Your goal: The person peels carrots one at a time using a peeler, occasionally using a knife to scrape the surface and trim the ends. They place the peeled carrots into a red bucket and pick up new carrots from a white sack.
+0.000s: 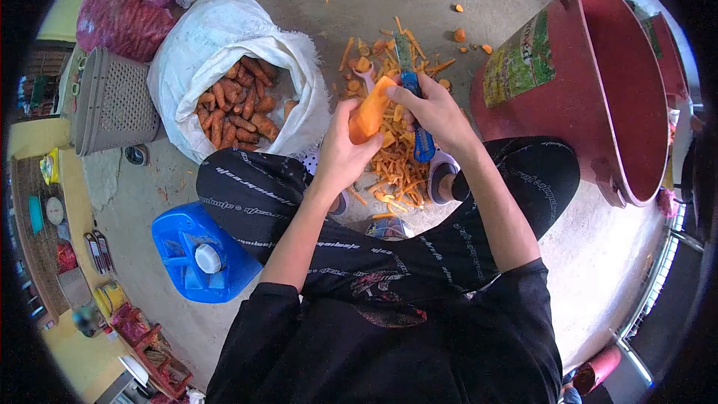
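Observation:
My left hand (345,153) is wrapped round a peeled orange carrot (369,115), its smooth pared sides tilted up toward the right. In my right hand (441,114) is a knife (424,147) with a blue handle; its blade points away from me, and the thumb rests against the carrot's upper end. Beneath both hands, a heap of carrot peelings (396,184) and cut bits lies on the floor between my feet. To the left, a white woven sack (217,30) stands with its mouth rolled back, showing several unpeeled carrots (241,108) inside.
A large red bucket (628,90) leans at the right. By my left knee sits a blue jerrycan (202,254) with a white cap. Farther left are a grey perforated basket (120,101) and a red mesh sack (123,11). Small carrot pieces (459,34) lie scattered ahead.

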{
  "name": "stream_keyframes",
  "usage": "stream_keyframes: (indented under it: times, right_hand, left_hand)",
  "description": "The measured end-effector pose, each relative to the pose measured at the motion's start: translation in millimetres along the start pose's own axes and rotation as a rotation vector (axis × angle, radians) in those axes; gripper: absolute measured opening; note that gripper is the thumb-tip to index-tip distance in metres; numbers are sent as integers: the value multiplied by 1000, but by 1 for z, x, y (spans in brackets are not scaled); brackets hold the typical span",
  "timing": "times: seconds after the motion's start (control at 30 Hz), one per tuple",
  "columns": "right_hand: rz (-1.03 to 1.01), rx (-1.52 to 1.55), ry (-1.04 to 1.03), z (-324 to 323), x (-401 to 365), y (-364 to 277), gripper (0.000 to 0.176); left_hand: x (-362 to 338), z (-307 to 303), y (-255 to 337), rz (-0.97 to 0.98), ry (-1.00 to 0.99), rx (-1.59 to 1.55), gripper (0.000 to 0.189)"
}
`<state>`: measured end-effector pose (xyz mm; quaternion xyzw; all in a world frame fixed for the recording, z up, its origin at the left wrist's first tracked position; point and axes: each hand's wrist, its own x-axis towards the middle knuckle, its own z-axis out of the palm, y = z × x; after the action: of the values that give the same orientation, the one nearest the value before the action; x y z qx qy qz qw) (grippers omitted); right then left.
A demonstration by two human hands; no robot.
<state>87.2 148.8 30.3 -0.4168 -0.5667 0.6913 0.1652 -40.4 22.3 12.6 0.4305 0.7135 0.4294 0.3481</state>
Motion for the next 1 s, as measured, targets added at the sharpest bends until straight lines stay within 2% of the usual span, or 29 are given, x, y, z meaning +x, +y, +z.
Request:
stream_keyframes:
  times: [0.07, 0.17, 0.4, 0.5, 0.67, 0.87, 1.0]
  right_hand:
    - [-12, -16, 5, 2, 0, 0, 32]
    - [83, -47, -19, -1, -3, -5, 24]
    - [90, 64, -15, -3, -1, -3, 25]
    - [77, 9, -20, -2, -2, -6, 25]
    - [66, -113, -43, -1, -5, -10, 27]
    - [162, 288, 9, -2, 1, -7, 22]
    - [165, 508, -27, -9, 4, -3, 20]
  left_hand:
    - [0, 0, -5, 32, -3, 48, 55]
    - [0, 0, -9, 71, 5, 98, 55]
    - [0, 0, -7, 59, 6, 80, 55]
    - [2, 0, -9, 94, -15, -4, 54]
    - [-2, -1, 5, 22, -59, -66, 56]
    - [0, 0, 2, 62, -113, -179, 61]
    - [-2, 2, 9, 109, -119, -227, 60]
